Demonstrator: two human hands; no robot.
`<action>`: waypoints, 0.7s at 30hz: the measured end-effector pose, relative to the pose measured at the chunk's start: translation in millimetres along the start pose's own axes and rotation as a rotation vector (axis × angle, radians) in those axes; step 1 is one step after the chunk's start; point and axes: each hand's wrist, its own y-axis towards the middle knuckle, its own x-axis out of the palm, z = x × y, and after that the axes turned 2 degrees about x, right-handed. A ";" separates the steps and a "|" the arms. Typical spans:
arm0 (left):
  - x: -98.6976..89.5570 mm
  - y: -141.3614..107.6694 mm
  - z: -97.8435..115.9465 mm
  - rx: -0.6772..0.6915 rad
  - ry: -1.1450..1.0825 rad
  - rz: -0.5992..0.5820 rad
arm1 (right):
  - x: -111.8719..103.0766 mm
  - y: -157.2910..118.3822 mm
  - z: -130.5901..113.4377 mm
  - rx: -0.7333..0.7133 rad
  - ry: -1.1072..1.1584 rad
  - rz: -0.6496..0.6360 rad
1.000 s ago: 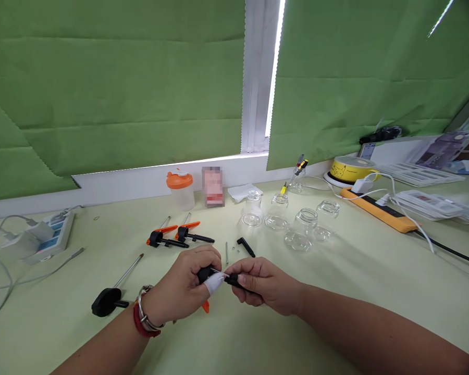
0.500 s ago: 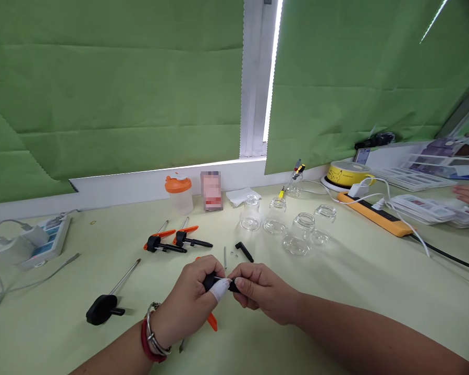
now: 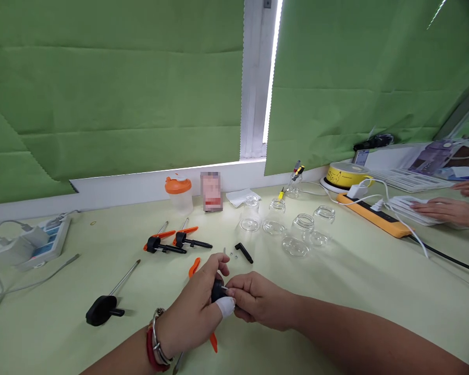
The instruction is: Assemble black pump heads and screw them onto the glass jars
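My left hand (image 3: 201, 307), with white tape on its thumb, is closed around a round black part (image 3: 218, 290) at the lower middle. From that part a thin metal rod (image 3: 225, 288) sticks out to the right, and the fingertips of my right hand (image 3: 260, 299) pinch it. An orange piece (image 3: 194, 267) shows above and below my left hand, partly hidden by it. Just beyond my hands lie a black crank-like piece (image 3: 244, 252) and several tiny metal bits (image 3: 233, 255). Two black assemblies (image 3: 166, 245) (image 3: 193, 240) with orange handles rest farther left.
Several glass jars (image 3: 298, 234) stand right of centre. A black knob with a metal shaft (image 3: 103, 308) lies at left, near a white power strip (image 3: 50, 241). An orange power strip (image 3: 375, 216) and another person's hands (image 3: 449, 211) are at right. An orange-lidded cup (image 3: 179, 194) stands behind.
My left hand has shifted slightly right and its fingers have lifted, turning the black part. My right hand has moved slightly down. The other person's hands have come farther into view.
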 end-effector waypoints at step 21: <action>43.3 13.5 -11.1 0.137 0.839 0.427 | 12.6 9.0 3.9 0.008 0.429 0.354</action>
